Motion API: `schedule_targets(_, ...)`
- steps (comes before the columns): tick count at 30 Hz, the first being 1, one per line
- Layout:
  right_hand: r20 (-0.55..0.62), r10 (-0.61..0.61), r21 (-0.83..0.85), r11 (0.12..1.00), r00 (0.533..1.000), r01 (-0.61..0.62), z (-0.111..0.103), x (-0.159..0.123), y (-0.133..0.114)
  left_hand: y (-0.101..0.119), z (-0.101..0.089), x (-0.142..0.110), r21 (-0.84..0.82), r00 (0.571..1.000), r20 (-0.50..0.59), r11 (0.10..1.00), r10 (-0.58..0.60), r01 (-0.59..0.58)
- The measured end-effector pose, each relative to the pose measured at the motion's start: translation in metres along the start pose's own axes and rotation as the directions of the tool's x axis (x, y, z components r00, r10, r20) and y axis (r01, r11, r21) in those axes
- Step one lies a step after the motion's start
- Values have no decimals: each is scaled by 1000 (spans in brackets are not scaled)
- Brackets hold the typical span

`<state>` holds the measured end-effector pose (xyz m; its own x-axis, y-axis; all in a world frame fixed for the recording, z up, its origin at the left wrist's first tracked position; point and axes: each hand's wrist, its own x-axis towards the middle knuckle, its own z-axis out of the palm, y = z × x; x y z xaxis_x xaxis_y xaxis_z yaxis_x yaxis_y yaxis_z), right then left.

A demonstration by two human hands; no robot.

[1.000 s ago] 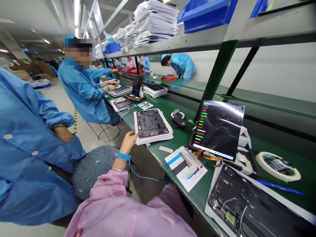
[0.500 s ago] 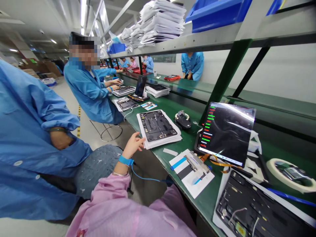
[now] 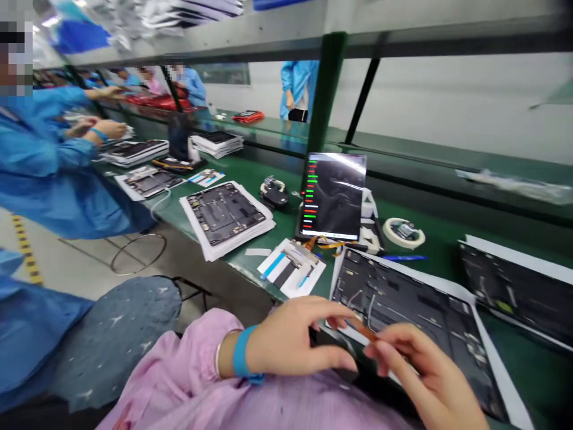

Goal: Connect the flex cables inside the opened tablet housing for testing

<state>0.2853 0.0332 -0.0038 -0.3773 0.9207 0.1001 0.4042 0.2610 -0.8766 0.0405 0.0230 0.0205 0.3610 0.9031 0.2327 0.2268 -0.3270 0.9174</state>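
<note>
Pinching what looks like a flex strip (image 3: 363,330) between both hands

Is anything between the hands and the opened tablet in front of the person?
Nothing visible. The left hand and right hand meet over the near edge of the opened tablet, pinching a thin orange-brown strip between them. Only that strip lies between fingertips and board; the card sits off to the left.
</note>
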Motion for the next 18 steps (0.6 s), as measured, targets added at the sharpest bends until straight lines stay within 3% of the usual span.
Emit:
schedule_targets(2, 46, -26, -27, 999, 999, 27, 1, 5, -9, 2, 15, 13, -44, 997, 76, 999, 22, -19)
schedule_targets(5, 67, -38, -16, 999, 997, 39, 4, 6, -12, 0, 22, 23, -48, 998, 50, 998, -30, 32)
schedule_targets(12, 120, 47, 6, 999, 992, -48, 4, -7, 7, -3, 14, 22, -46, 994, -46, 994, -100, 97)
schedule_targets(15, 107, 69, -32, 997, 992, -66, -4, -13, 2, -6, 8, 16, -44, 979, -117, 985, -169, 165)
schedule_targets(18, 55, 55, -122, 991, 997, -48, -16, -20, -8, -13, 4, 11, -83, 970, -80, 971, -230, 223)
